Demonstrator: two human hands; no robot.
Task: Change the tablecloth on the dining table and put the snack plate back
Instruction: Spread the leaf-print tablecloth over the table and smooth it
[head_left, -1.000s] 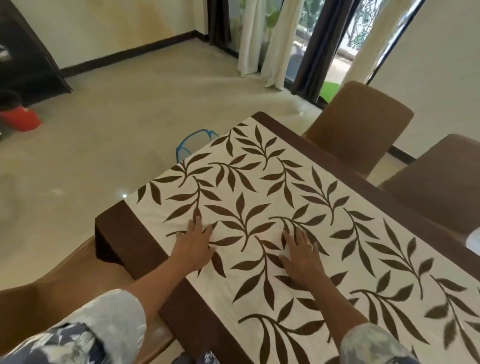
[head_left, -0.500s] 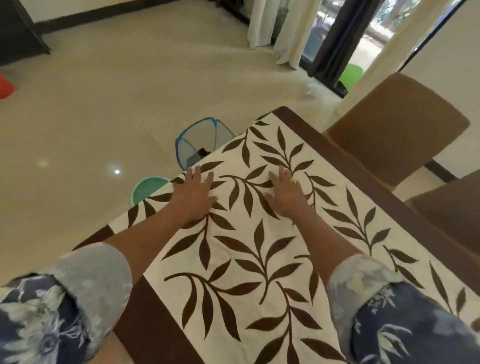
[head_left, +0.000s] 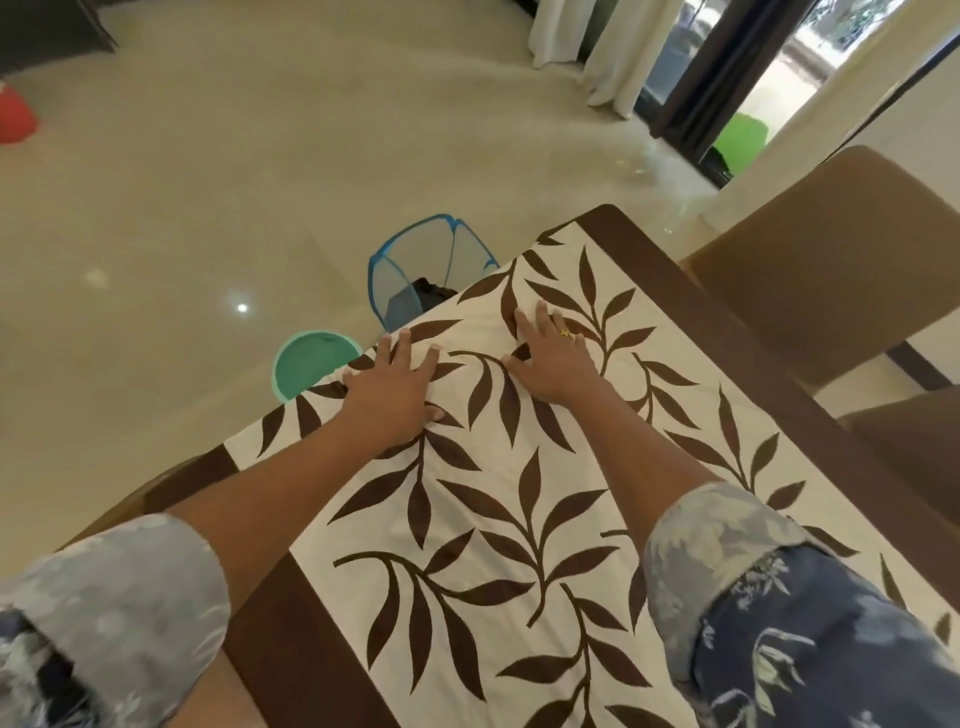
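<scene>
Both hands are flat on the leaf-print tablecloth (head_left: 519, 519) near the far end of the counter (head_left: 311, 639). The left hand (head_left: 389, 392) and right hand (head_left: 553, 364) have fingers spread, grip released, nothing clutched. Best bet is to press lightly and sweep outward toward the edge so wrinkles run off, keeping the brown border even on both sides. No snack plate anywhere I can see, just a mesh hamper (head_left: 415, 270) on the floor.
</scene>
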